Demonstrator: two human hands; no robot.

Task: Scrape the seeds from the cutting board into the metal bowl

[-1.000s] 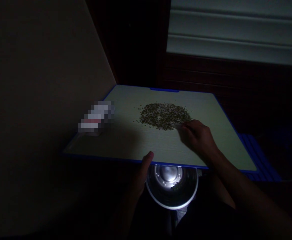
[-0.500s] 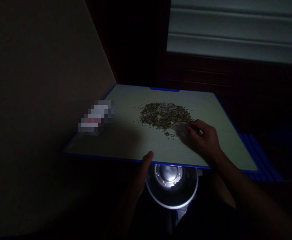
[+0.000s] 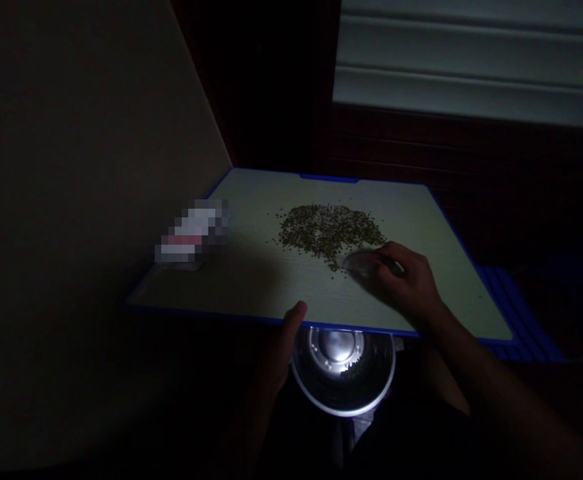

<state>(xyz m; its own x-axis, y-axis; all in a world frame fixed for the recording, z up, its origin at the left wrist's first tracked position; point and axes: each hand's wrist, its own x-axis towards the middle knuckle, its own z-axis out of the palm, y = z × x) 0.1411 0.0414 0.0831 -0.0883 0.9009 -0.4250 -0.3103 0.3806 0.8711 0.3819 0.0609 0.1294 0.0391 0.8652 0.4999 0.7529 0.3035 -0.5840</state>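
My right hand [image 3: 407,273] pinched a clear piece [image 3: 358,261] beside the grains [image 3: 328,227].
The grains lay spread mid-board on the pale board [image 3: 251,200]; my left hand [image 3: 287,340] clasped its near edge, thumb on top, beside a metal pot [image 3: 345,412].

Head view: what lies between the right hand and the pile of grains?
In the head view, a translucent piece held by the right hand lies at the edge of the grains.
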